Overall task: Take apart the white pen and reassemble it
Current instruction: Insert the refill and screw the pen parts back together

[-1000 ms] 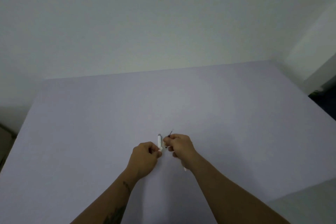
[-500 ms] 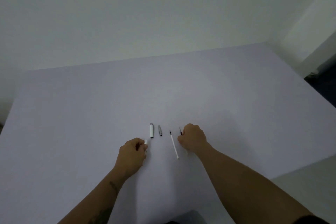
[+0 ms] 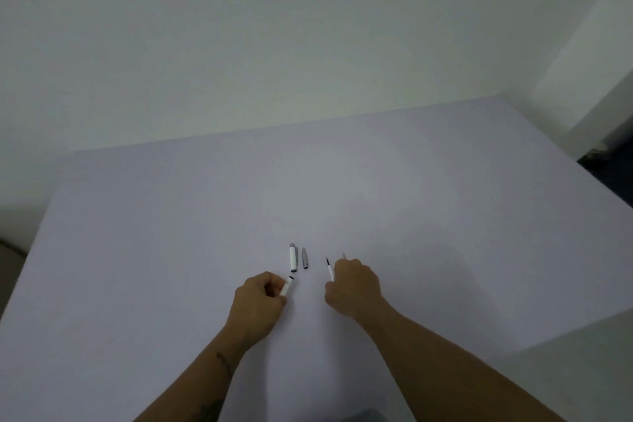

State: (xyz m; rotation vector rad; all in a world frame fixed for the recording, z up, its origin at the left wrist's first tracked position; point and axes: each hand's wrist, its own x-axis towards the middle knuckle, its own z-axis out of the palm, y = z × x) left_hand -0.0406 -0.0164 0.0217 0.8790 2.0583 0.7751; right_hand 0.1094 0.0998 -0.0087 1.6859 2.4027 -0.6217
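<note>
The white pen lies in parts on the pale table (image 3: 445, 216). A short white barrel section with a grey end (image 3: 293, 258) and a small grey tip piece (image 3: 305, 258) lie side by side, just beyond my hands. My left hand (image 3: 260, 301) is closed around another white barrel section (image 3: 287, 286), whose dark open end points up and right. My right hand (image 3: 354, 284) curls over the lower part of the thin white refill (image 3: 329, 269); its dark tip sticks out to the upper left. A small blurred sliver shows above the right knuckles.
The table meets a plain light wall (image 3: 308, 44) at the back. Its right edge (image 3: 603, 188) drops to a dark floor area, and the near right corner ends close to my right forearm.
One second ago both hands held the parts together. Since then the short section, the grey tip and the refill were laid down. My right hand now covers the refill's lower end; my left has tilted its barrel outward.
</note>
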